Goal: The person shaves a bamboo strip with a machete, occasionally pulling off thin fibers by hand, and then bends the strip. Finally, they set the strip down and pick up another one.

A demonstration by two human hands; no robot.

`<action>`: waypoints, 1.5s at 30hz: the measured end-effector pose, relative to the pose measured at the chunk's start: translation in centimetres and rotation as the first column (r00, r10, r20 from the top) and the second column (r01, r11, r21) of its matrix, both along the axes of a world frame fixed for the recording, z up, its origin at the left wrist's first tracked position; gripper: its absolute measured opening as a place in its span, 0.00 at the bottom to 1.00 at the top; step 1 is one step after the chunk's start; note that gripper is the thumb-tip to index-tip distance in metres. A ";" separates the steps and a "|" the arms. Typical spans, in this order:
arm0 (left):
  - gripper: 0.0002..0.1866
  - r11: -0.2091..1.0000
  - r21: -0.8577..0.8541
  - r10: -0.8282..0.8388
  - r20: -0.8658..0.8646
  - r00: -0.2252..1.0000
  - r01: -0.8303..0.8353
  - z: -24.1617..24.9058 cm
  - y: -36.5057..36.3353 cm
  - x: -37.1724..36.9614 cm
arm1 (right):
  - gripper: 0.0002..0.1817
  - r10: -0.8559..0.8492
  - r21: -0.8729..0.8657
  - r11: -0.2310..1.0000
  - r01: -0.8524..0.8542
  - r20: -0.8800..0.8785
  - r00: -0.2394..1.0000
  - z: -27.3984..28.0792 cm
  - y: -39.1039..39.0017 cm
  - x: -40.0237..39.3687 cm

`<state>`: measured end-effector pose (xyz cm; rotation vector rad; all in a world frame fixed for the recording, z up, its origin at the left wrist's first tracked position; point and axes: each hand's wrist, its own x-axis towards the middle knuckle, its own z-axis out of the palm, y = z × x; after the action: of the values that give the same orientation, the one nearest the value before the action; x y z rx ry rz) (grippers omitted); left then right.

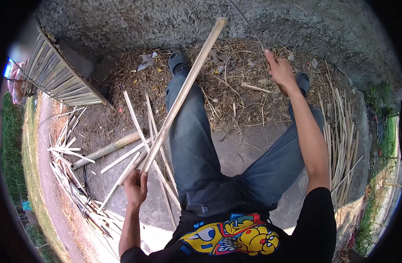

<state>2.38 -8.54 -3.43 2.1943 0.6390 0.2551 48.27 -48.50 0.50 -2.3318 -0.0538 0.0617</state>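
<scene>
A long bamboo strip [183, 94] is held at its near end by the left hand [136, 186], whose fingers are closed around it just beside the left thigh; from there the strip slants up and away across the left knee, its far tip reaching the concrete wall [297, 22]. The right hand [279, 70] is raised well apart from the left, out beyond the right knee, and is pinched on a thin dark sliver [249, 26] that curves upward from the fingertips; whether this sliver is peeled from the strip or is a separate piece cannot be told. The person is seated on a concrete slab [240, 149], legs spread, sandalled feet resting in a litter of dry shavings [236, 87]. Cut bamboo slats [74, 175] are piled to the left, a round bamboo pole [106, 151] lies among them, and more slats [341, 127] are stacked to the right. A woven bamboo panel [60, 74] leans at the upper left. As a judgement, the work would go best if the strip were kept firmly braced near the thigh so that it cannot twist, while the sliver is drawn steadily along the line of the grain, not sideways, so that it is not snapped and the fingers are kept off the sharp split edges.
</scene>
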 end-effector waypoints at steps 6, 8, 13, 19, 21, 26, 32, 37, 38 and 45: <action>0.15 0.993 0.104 -0.050 -0.036 0.998 0.053 0.3 0.7 0.6 | 0.42 -0.002 0.208 0.978 0.010 -0.037 0.999 1.5 1.8 -2.7; 0.14 0.998 0.059 -0.029 -0.022 0.999 0.030 0.4 0.2 0.9 | 0.42 0.031 0.200 0.979 -0.038 0.040 0.999 1.8 2.2 -3.4; 0.14 0.994 0.090 -0.055 -0.045 0.997 0.059 0.3 0.2 1.0 | 0.41 0.174 -0.015 0.985 -0.175 0.203 0.964 1.8 3.0 -4.4; 0.12 0.990 0.109 -0.082 -0.034 0.996 0.086 0.8 -0.1 1.2 | 0.40 0.349 -0.090 0.937 -0.337 0.232 0.908 1.0 6.0 -8.6; 0.12 0.988 0.132 -0.077 -0.042 0.996 0.081 1.2 -0.3 1.1 | 0.41 0.490 -0.205 0.865 -0.459 0.139 0.861 2.2 6.7 -10.8; 0.13 0.980 0.160 -0.106 -0.073 0.992 0.117 0.7 1.7 -2.6 | 0.44 0.147 -0.276 0.953 -0.122 0.070 0.987 -1.6 2.1 0.4; 0.12 0.966 0.251 -0.059 0.002 0.998 0.057 -1.7 3.4 -7.7 | 0.37 -0.330 0.225 0.902 0.369 -0.193 0.924 -1.1 -5.6 6.4; 0.12 0.983 0.183 -0.032 0.023 0.999 0.027 -0.7 -0.8 0.7 | 0.36 -0.008 0.557 0.830 0.022 -0.028 1.000 2.0 1.0 -1.5; 0.13 0.992 0.126 -0.026 0.002 1.000 0.026 -0.5 -1.6 2.0 | 0.37 0.031 0.521 0.853 -0.018 -0.016 0.999 2.3 2.3 -3.2; 0.10 0.980 0.101 -0.174 -0.003 0.985 0.173 2.0 -6.0 8.1 | 0.40 0.435 -0.106 0.900 -0.422 0.159 0.886 0.4 7.7 -12.2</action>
<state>10.53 -14.54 -1.38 2.3293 0.4356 0.2063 36.09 -40.76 0.95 -2.3462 -0.6701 0.0743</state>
